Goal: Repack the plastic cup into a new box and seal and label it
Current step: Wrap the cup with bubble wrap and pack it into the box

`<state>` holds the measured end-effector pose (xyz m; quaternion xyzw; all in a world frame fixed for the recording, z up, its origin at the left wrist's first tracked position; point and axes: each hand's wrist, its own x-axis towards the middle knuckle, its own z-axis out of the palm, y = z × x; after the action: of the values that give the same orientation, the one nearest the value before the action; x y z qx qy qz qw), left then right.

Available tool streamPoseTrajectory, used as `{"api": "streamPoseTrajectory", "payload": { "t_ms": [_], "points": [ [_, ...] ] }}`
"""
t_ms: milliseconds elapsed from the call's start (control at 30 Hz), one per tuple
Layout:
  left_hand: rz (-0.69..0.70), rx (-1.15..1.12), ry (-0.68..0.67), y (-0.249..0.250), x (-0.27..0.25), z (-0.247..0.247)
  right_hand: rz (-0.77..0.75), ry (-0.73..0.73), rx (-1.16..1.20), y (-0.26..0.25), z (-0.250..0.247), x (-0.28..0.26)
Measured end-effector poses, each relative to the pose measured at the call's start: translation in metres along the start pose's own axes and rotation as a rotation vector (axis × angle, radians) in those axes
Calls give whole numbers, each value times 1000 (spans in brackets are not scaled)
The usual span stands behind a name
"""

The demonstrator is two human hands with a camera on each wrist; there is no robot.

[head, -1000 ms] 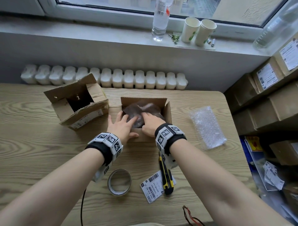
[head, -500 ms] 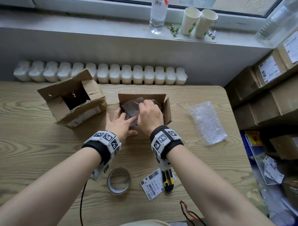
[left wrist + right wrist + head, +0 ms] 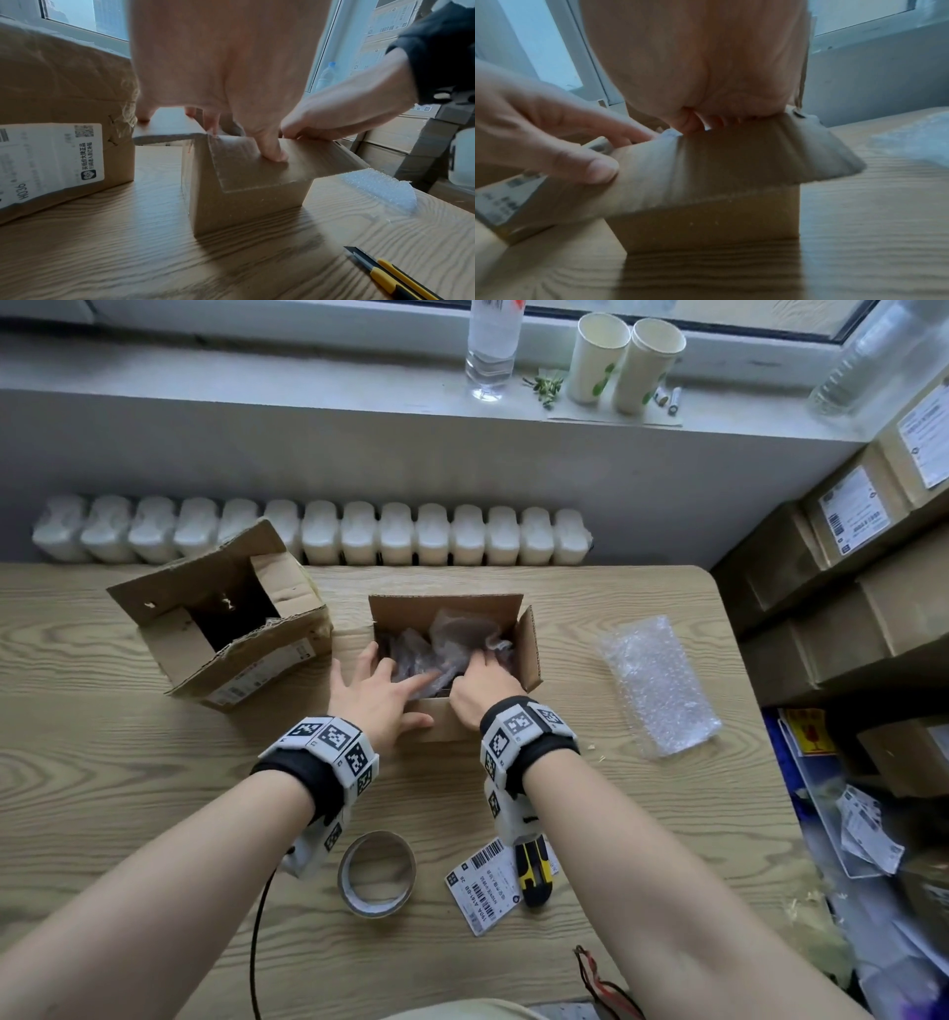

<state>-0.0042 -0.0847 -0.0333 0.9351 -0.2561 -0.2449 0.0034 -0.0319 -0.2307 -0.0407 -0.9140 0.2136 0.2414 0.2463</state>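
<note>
paper cups (image 3: 624, 361), water bottle (image 3: 492, 349), radiator (image 3: 318, 534)

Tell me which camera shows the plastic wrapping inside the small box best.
The head view: it looks down into the small box and shows the crumpled plastic wrapping that both hands reach into. Both wrist views see only the box's outside and flaps, so the wrapping is hidden there.
</note>
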Motion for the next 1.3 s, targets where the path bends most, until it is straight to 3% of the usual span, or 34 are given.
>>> {"api": "streamPoseTrajectory", "payload": {
  "t_ms": [100,233,300,367,433,500,533,700,900,1000,1067,1233,1300],
  "points": [
    [0,-17,4,-1,1,1,99,-96,24,-5,-10,4],
    [1,-21,8,-1,2,2,85,-126,15,-9,-18,6],
    [2,-20,7,-2,1,4,93,-5,25,-8,-17,3],
    [3,-20,12,-2,1,5,28,209,-89,-7,-11,-3],
    [5,-21,19,-3,1,6,-159,456,-200,-6,-1,-10],
    [6,-17,25,-2,0,6,-330,591,-204,-5,7,-12],
    [6,-14,28,-2,0,6,-376,583,-193,-5,9,-11],
    [9,-10,39,-2,-1,8,-307,153,-57,0,9,3],
    [14,-27,38,-3,2,7,-114,-47,-49,-14,1,25],
    [13,-34,29,-3,4,6,-89,-59,-40,-20,-4,26],
    [9,-35,29,-3,3,9,-107,29,-70,-18,-4,20],
    [5,-25,32,-3,2,9,-157,441,-242,-6,5,11],
    [5,-26,34,-3,1,9,-104,483,-231,-2,7,11]
  ]
}}
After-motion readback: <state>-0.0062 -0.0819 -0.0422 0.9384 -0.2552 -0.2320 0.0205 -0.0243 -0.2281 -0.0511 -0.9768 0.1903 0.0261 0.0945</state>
